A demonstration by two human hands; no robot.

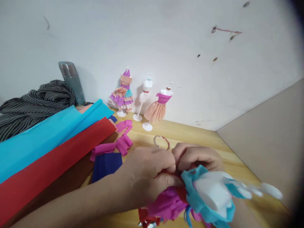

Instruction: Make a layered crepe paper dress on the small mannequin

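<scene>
A small white dress form (211, 190) lies tilted in front of me, its neck end pointing right. Turquoise crepe paper (192, 183) wraps its upper part, and a magenta ruffled skirt (166, 204) with red bits hangs below. My left hand (152, 177) is closed, thumb and fingers pinching the paper dress at the waist. Across from it, my right hand (199, 156) is curled with its fingers bent against the same waist, close to the left fingertips. Red paper shows between the hands; the exact spot each pinches is hidden.
Three small dress forms, one in a ruffled dress (124, 91), stand by the wall. A tape roll (161, 142) lies ahead of my hands. Left are magenta scraps (123, 144), navy paper (106, 166), red paper (59, 164), turquoise paper (47, 139), striped cloth (40, 101) and a bottle (72, 82).
</scene>
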